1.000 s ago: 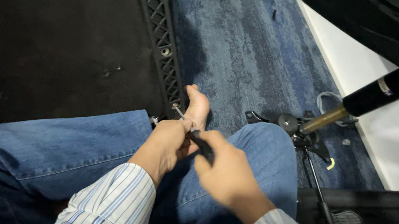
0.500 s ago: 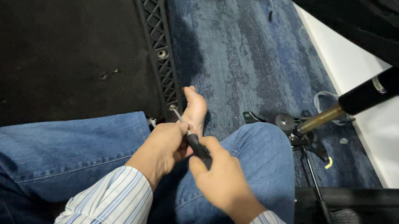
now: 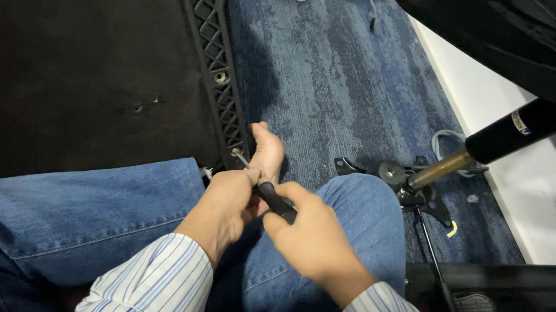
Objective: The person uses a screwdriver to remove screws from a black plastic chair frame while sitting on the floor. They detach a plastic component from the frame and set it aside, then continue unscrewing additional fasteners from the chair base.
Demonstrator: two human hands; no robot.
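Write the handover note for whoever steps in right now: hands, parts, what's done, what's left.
Right hand: closed on the black handle of the screwdriver.
Left hand: pinches the shaft near its tip, steadying it.
Tip sits at the lower end of the black ribbed bracket on the dark panel, by the bare foot.
Done: tool set at the bracket's end.
Left: whether the screw there is seated cannot be seen. Check it.

The person sits on blue carpet with legs in blue jeans. The right hand grips the black handle of a screwdriver, and the left hand pinches its metal shaft near the tip. The tip points at a black ribbed plastic bar beside a large black panel. A bare foot rests just behind the hands
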